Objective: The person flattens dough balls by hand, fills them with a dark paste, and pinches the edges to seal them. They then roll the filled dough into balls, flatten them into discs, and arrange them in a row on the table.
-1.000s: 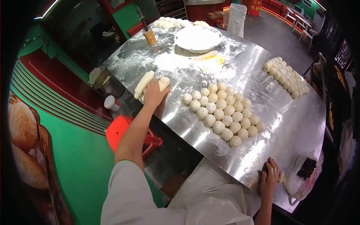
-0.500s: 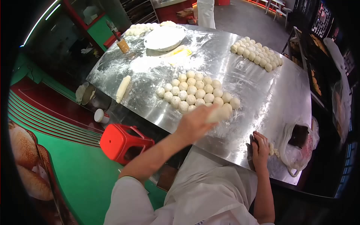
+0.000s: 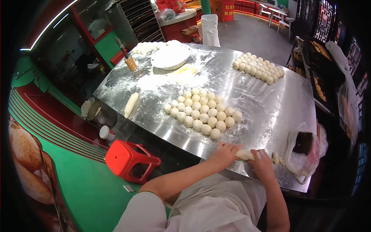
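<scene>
A short pale dough piece [image 3: 244, 155] lies across the gap between my two hands near the table's front edge. My left hand [image 3: 226, 155] has its fingers closed around the left end. At the right end my right hand [image 3: 262, 163] grips it, fingers partly hidden. Beyond them, several floured dough balls [image 3: 196, 105] stand in close rows on the steel table [image 3: 266, 112]. Small dough scraps [image 3: 276, 158] lie just right of my right hand.
A dough roll [image 3: 131, 105] lies at the left edge. Farther back are a white basin [image 3: 170, 57], a wooden-handled tool [image 3: 131, 63] and more dough balls [image 3: 259, 67]. A plastic bag [image 3: 303, 162] sits at right; a red stool [image 3: 125, 159] stands below left.
My left hand has come back from the dough balls toward the front edge with the dough piece. My right hand has closed on its other end. The view has tilted up slightly.
</scene>
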{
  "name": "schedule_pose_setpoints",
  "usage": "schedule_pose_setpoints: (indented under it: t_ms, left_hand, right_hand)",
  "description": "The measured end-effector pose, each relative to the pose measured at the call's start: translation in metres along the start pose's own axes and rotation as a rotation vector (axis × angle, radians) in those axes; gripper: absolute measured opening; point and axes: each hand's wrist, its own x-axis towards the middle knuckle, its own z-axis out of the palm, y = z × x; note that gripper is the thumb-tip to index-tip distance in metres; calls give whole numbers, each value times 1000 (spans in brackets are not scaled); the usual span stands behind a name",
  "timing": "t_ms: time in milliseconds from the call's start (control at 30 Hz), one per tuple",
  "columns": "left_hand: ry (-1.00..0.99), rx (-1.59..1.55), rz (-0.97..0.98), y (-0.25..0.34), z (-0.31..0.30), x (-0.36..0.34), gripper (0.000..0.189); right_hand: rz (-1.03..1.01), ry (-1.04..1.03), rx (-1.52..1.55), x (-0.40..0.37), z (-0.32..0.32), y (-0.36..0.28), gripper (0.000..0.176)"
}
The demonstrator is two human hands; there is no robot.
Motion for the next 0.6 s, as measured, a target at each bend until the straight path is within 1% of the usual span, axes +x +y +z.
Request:
schedule_pose_setpoints:
  t_ms: [67,100,133,167,200,233,267,300,333,367,400,467,500,567,600]
  left_hand:
    - [-56,-65,-33,-9,-6,-9,70]
    - [-58,-71,-33,-6,-9,-10,70]
    - [-11,-83,8,1,-15,-12,69]
    - [36,-98,54,8,-19,-12,68]
    - [25,-120,67,15,-23,-8,68]
    - [136,-170,73,24,-23,-1,66]
    - [241,-234,81,34,-18,8,65]
    - [180,-351,1,35,-5,17,63]
    - [68,-445,-78,32,0,26,59]
    - [-39,-539,-146,30,-10,36,53]
    - [-166,-885,-275,22,-6,44,46]
    - [-334,-1560,-368,23,-31,44,42]
    - [-351,-1566,-364,25,-38,44,42]
    - [-375,-1618,-362,29,-46,45,45]
    - [-395,-1621,-357,27,-47,46,45]
  right_hand:
    - [-54,98,-32,0,-19,5,51]
    - [-41,86,50,2,-22,2,45]
    - [-35,79,48,3,-23,-1,45]
    - [73,32,190,5,-25,-4,43]
    - [194,-15,327,5,-29,-8,40]
    - [384,-7,529,13,-35,-16,36]
    - [448,41,579,19,-40,-20,33]
    - [519,50,634,26,-55,-29,32]
    - [561,126,818,27,-48,-23,30]
    - [608,113,1027,26,-50,-18,32]
    - [649,118,1022,26,-54,-16,32]
    - [447,132,947,23,-65,-21,39]
    - [463,138,943,25,-69,-25,39]
    - [310,115,744,30,-73,-34,44]
    - [326,124,741,33,-69,-35,44]
